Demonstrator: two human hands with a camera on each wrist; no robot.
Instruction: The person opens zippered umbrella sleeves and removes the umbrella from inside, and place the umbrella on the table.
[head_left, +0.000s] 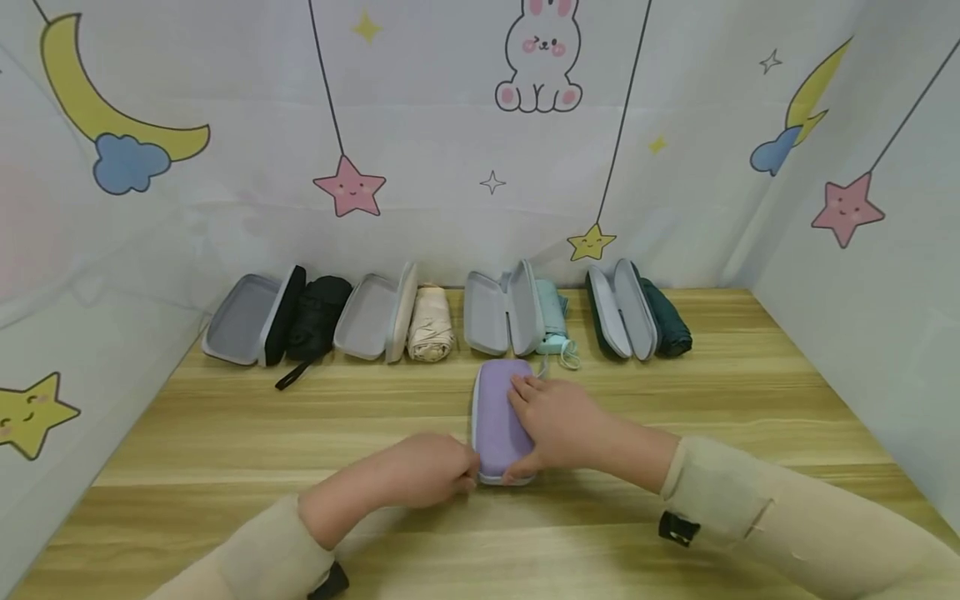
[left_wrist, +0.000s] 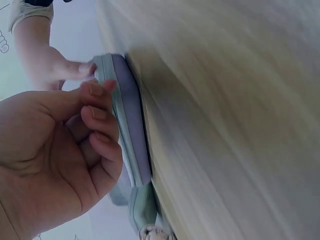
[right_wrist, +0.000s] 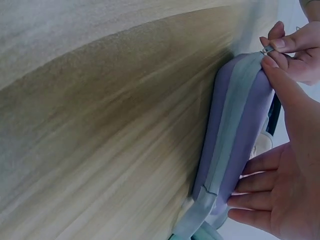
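Observation:
A closed purple zip case [head_left: 498,417] with a pale grey zip band lies on the wooden table in front of me. My left hand [head_left: 431,468] is at its near left corner; in the right wrist view its thumb and finger pinch the small zipper pull [right_wrist: 269,49]. Across the case's right side rests my right hand [head_left: 566,425], its fingers extended on the lid and its thumb at the near edge. A light strap [right_wrist: 197,215] shows at the case's far end in the right wrist view.
Along the back stand open zip cases, black [head_left: 281,317], beige [head_left: 401,312], mint [head_left: 528,308] and dark green [head_left: 637,308]. Beside each lies a matching folded umbrella: black [head_left: 321,312], beige [head_left: 431,325], mint [head_left: 552,308], dark green [head_left: 666,321]. A printed curtain [head_left: 450,100] hangs behind.

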